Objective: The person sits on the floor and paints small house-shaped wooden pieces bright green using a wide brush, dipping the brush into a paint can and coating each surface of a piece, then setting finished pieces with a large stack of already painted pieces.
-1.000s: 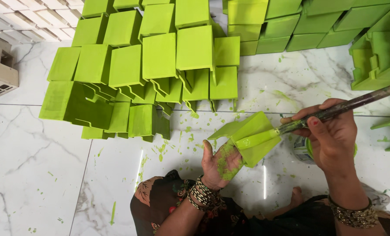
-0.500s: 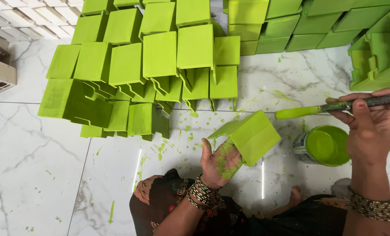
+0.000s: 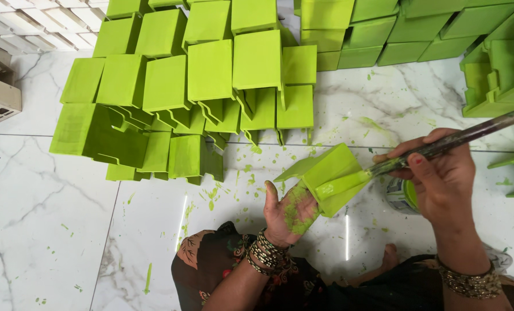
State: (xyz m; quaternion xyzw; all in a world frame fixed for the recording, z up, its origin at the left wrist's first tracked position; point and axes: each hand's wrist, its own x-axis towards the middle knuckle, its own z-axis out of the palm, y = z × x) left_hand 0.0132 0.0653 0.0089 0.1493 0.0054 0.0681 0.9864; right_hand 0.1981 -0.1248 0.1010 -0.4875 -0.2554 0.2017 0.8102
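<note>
Head: green piece (image 3: 332, 173) above left grip (image 3: 288, 213)

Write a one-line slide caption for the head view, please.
Left hand holds a green piece while the right hand brushes paint on it.

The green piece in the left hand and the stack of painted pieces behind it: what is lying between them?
Only bare marble floor with green paint splatters, seen in the head view.
</note>
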